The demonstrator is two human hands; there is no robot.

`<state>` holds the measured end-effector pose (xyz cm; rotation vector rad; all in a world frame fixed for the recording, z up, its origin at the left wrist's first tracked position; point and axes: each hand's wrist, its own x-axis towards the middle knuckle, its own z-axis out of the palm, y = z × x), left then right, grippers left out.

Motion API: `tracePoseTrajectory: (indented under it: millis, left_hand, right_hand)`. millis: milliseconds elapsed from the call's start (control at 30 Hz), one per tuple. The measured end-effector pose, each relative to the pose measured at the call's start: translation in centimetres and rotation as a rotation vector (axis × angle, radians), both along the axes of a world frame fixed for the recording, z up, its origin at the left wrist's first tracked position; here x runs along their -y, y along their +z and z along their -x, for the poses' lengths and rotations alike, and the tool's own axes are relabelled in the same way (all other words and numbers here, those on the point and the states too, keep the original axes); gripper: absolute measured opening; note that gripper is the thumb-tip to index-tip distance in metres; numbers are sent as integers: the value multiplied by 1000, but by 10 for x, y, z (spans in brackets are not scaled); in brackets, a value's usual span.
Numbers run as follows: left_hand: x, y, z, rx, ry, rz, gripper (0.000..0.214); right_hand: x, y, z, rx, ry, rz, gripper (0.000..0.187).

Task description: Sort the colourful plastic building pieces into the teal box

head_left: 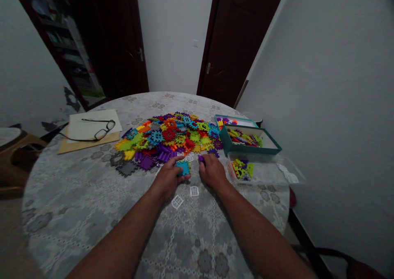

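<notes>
My left hand [168, 176] is closed around the edges of a blue square building tile [184, 168] with toothed sides, held low over the table. To its right, my right hand [211, 170] pinches a small purple piece [201, 159], mostly hidden by the fingers. The two pieces are apart. Just beyond both hands lies a large heap of colourful interlocking tiles [169, 134], with purple cylinder-like pieces [165, 152] at its near side. A white lattice window piece [177, 201] and another white window piece [194, 191] lie on the cloth below my hands.
On the right stand a green box [252, 147] of small pieces and a clear plastic tray [264, 179] holding green and white parts. Eyeglasses [101, 134] rest on papers [92, 125] at the left. A patterned cloth covers the round table [92, 213].
</notes>
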<state>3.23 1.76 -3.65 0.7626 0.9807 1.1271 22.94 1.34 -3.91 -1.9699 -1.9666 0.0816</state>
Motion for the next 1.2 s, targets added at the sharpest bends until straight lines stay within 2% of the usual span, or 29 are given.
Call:
tracePoseTrajectory:
  millis: [133, 267, 400, 533, 600, 800, 933, 1067, 1133, 1200]
  left_hand:
    - [-1, -3, 1, 27, -10, 5, 58]
    - [-2, -5, 0, 52, 6, 48, 64]
    - [-1, -3, -1, 13, 23, 54, 62]
    - [0, -1, 0, 23, 19, 68, 63]
    - [0, 0, 1, 37, 14, 79, 63]
    - [2, 2, 1, 61, 19, 87, 52]
    - [3, 5, 1, 61, 6, 83, 47]
    - [3, 5, 1, 64, -23, 80, 49]
    - [3, 3, 0, 49, -22, 71, 49]
    - [2, 1, -1, 33, -16, 63, 49]
  right_hand:
    - [20, 28, -8, -190, 72, 42, 22]
    - [25, 65, -35, -462, 136, 164, 21]
    - [2, 97, -71, -670, 153, 272, 15]
    - [-39, 115, -105, -621, 84, 242, 13]
    - [-64, 121, -119, -561, 25, 206, 14]
    - [-140, 138, -144, -599, -332, -40, 12]
    - [-159, 141, -147, -631, -395, -123, 26]
    - [-143, 133, -133, -614, -311, -88, 19]
    - [-123, 127, -118, -491, -160, 13, 13]
    - [-99, 118, -99, -236, 51, 129, 13]
